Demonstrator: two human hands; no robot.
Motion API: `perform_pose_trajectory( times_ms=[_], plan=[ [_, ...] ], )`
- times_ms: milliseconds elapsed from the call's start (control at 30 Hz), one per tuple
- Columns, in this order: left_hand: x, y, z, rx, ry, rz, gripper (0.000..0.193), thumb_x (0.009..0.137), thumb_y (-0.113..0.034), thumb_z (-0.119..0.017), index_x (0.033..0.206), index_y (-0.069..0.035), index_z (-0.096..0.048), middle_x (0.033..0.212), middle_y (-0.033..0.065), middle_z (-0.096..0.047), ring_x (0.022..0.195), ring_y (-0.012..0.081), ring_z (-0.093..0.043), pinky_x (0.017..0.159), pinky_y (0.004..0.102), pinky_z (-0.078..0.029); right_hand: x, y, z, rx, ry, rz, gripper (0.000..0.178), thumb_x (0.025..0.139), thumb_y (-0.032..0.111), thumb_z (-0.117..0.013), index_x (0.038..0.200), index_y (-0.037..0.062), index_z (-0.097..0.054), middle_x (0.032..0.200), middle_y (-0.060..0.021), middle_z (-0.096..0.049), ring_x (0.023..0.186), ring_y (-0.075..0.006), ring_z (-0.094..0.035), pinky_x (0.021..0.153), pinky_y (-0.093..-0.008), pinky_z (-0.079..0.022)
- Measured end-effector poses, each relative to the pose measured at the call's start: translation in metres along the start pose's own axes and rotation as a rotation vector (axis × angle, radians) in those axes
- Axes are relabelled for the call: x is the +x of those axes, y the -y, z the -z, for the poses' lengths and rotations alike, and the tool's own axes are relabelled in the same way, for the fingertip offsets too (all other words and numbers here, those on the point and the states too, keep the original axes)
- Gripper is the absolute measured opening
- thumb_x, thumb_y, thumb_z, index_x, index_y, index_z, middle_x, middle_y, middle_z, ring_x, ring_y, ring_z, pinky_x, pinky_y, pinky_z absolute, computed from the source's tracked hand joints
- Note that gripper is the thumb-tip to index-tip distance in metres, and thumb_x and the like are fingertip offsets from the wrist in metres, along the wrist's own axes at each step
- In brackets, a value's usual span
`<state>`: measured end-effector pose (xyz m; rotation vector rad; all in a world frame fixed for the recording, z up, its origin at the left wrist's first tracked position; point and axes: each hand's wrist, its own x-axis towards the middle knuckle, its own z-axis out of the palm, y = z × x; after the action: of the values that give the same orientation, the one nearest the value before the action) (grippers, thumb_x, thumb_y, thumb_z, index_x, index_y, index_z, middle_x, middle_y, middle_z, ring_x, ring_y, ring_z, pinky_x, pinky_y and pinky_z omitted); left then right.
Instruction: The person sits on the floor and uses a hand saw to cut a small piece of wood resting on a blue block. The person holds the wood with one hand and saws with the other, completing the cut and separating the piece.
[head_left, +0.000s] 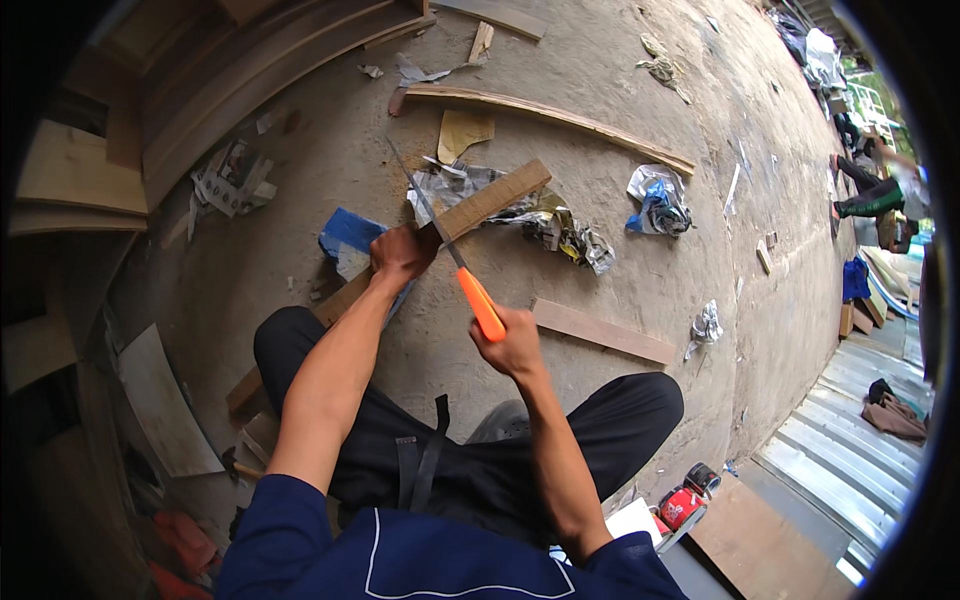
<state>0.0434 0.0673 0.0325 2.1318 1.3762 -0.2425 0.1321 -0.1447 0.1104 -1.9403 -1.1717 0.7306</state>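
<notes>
Grips an orange-handled saw (481,303) in the closed right hand (513,343), across the edges of a wooden beam (495,203). Clasps the beam, beside the blade (456,254) and above the littered floor (700,240), with the curled left hand (402,253).

Wooden bar (505,193): stretch under left hand (402,252) hidden. Saw (477,296) across bar: rear handle covered by right hand (510,344). Far right of bar: person (878,196), blurred, too small for detail. Left of bar: wooden boards (85,170) cut off by rim.
</notes>
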Motion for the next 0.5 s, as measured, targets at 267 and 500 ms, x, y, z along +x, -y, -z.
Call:
perform_pose_trajectory(
  times_ms=[267, 500],
  plan=[
    [-0.002, -0.006, -0.002, -0.033, -0.002, -0.024, 0.049, 0.084, -0.049, -0.053, 0.099, -0.007, -0.071, 0.092, 0.0265, -0.067, 0.093, 0.0426, -0.065, 0.081, 0.0492, -0.051, -0.005, 0.005, 0.002, -0.050, 0.002, 0.010, 0.011, 0.073, 0.013, -0.069, 0.075, 0.0033, -0.064, 0.062, -0.0169, -0.059, 0.057, -0.0320, -0.063, 0.056, -0.0360, -0.049],
    [0.006, 0.011, -0.009, 0.037, -0.016, 0.005, 0.047, 0.085, -0.047, -0.053, 0.095, -0.005, -0.072, 0.093, 0.0262, -0.067, 0.093, 0.0424, -0.065, 0.081, 0.0479, -0.051, -0.056, 0.010, 0.021, 0.096, 0.014, -0.056, 0.009, 0.073, 0.013, -0.068, 0.075, 0.0047, -0.065, 0.066, -0.0166, -0.062, 0.059, -0.0323, -0.064, 0.057, -0.0356, -0.050]
  ],
)
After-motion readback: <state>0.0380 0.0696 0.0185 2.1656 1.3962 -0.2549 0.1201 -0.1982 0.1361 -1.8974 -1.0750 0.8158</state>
